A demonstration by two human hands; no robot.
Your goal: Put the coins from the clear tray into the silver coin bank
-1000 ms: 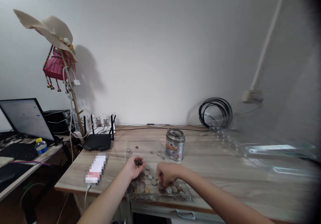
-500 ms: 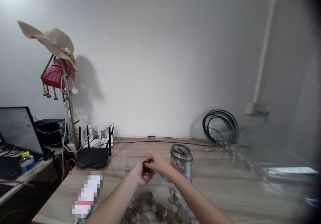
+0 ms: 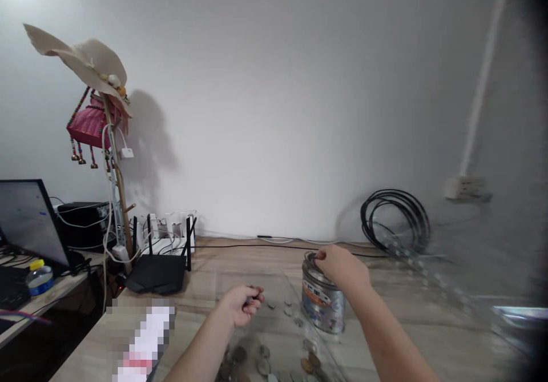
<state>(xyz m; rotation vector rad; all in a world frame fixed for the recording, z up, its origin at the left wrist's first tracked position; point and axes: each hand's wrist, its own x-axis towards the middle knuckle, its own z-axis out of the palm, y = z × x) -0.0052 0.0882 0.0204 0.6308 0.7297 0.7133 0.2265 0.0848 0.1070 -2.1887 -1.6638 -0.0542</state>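
Observation:
My right hand [image 3: 341, 266] is over the top of a round metal tin [image 3: 323, 305] with a slotted lid and a printed label. Its fingers are pinched at the lid, and a coin between them is mostly hidden. To the left, my left hand [image 3: 243, 305] is closed around dark coins [image 3: 253, 297], held above a clear plastic tray [image 3: 252, 280]. Loose silver and copper-coloured coins [image 3: 310, 364] lie in the tray, several near its front and a few by its right side.
A black router [image 3: 157, 273] with antennas stands at the back left, beside a pole holding a hat [image 3: 92, 65] and a pink bag [image 3: 91, 125]. Coiled black cable [image 3: 394, 222] leans on the wall. A yellow-capped bottle [image 3: 39, 279] stands near a monitor [image 3: 32, 222].
My right hand has moved from my left hand, right to the tin's lid. The left hand still holds coins. The view has shifted slightly.

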